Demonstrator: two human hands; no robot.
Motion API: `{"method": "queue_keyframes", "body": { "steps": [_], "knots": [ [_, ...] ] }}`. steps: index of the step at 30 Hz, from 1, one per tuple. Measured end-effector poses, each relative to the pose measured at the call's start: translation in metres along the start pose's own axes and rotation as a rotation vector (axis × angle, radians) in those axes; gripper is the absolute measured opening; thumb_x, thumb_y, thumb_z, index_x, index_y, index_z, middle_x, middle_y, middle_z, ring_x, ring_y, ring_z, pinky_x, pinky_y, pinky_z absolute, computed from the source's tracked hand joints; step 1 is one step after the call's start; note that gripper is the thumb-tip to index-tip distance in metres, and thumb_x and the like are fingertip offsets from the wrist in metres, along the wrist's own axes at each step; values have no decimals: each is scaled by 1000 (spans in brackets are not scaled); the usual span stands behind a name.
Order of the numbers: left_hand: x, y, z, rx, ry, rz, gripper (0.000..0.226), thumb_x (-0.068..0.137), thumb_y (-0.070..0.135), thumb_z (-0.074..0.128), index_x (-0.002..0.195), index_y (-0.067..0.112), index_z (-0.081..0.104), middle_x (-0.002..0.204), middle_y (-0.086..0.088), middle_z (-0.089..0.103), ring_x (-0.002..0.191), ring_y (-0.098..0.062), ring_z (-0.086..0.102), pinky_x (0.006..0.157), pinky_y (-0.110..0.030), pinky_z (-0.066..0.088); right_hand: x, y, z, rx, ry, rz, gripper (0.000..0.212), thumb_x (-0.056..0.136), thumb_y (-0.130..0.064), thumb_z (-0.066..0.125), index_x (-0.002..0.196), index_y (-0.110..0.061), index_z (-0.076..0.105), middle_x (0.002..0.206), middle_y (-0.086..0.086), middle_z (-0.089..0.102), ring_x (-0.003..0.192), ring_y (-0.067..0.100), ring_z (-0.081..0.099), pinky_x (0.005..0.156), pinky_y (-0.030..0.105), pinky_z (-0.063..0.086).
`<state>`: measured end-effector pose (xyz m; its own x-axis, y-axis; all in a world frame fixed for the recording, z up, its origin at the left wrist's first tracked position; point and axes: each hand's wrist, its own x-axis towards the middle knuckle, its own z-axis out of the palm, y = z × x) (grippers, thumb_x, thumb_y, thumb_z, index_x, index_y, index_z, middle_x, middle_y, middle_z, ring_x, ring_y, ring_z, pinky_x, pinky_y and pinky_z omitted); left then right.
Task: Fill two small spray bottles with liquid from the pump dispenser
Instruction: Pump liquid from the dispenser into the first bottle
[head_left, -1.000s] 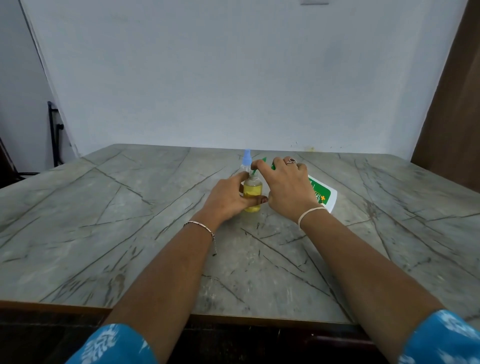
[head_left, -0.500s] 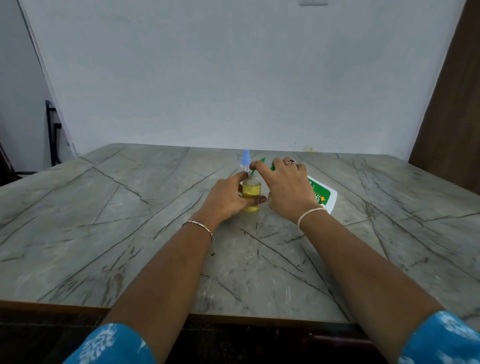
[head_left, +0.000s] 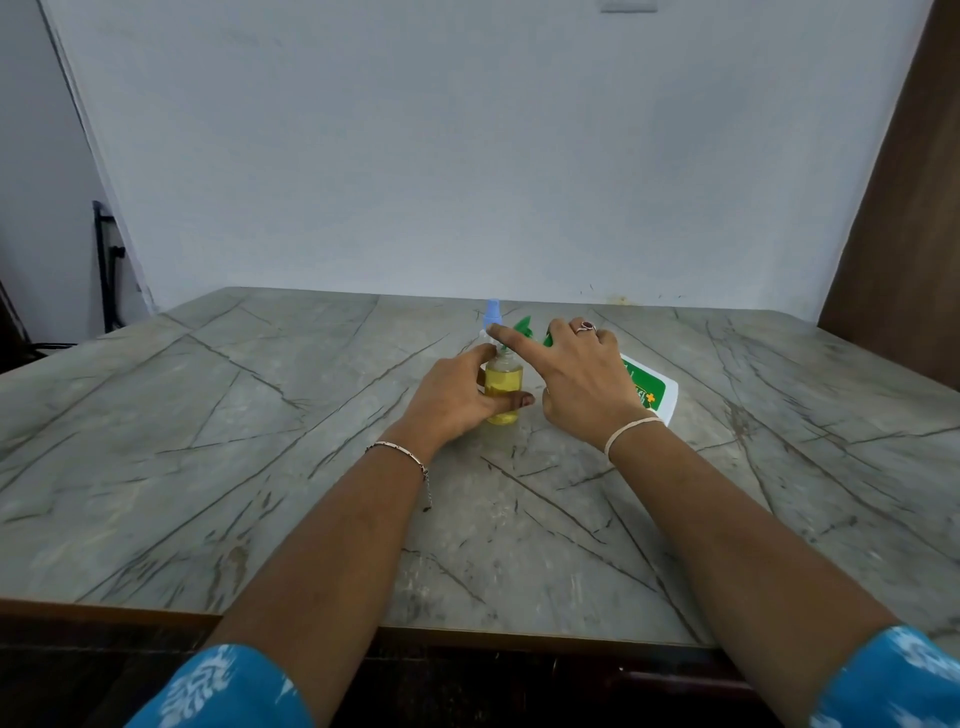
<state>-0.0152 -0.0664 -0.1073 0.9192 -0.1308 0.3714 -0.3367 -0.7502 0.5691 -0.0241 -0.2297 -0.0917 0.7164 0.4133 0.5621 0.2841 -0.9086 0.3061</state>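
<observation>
A small clear spray bottle (head_left: 503, 382) stands uncapped at the table's middle, most of it filled with yellow liquid. My left hand (head_left: 457, 395) is wrapped around it from the left. My right hand (head_left: 576, 379) grips the white pump dispenser (head_left: 655, 397) with the green label, tilted toward the small bottle. Its green pump head (head_left: 522, 326) sits just above the bottle's mouth, and my index finger stretches over it. A second small bottle with a light blue spray cap (head_left: 491, 312) stands right behind, its body mostly hidden by my hands.
The grey veined stone table (head_left: 260, 441) runs wide to both sides, with a wooden front edge (head_left: 104, 608) near me. A white wall stands behind it, a brown panel (head_left: 904, 234) at the right and a dark metal frame (head_left: 106, 260) at the far left.
My right index finger has stretched a little further left over the pump head. Both hands and the bottles stay where they were.
</observation>
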Motion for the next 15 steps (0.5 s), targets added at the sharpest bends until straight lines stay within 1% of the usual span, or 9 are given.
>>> {"method": "queue_keyframes", "body": {
  "steps": [2,6,12,15],
  "knots": [
    [0,0,0,0,-3,-4,74,71,58,73,131,22,49,118,-3,65,100,-18,62,86,-28,48,0,0,1,-17,-4,-12,87,84,-18,56,149,-45,3,112,14,50,104,33,50,86,45,42],
    [0,1,0,3,0,9,71,71,56,73,130,22,50,119,-1,65,102,-17,60,83,-24,44,1,-1,0,-14,-28,13,79,82,-20,59,145,-39,15,113,13,51,104,33,51,89,46,42],
    [-1,2,-1,3,9,13,71,71,55,74,130,21,51,121,-2,65,104,-18,61,85,-25,45,5,-8,2,-21,2,46,72,79,-24,68,136,-35,24,112,12,52,105,32,51,89,48,42],
    [-1,2,-1,10,13,13,71,72,54,74,130,21,51,122,-2,64,105,-18,61,84,-24,45,6,-9,2,-15,10,49,72,78,-25,71,134,-34,26,113,12,52,106,33,51,90,48,42]
  ]
}}
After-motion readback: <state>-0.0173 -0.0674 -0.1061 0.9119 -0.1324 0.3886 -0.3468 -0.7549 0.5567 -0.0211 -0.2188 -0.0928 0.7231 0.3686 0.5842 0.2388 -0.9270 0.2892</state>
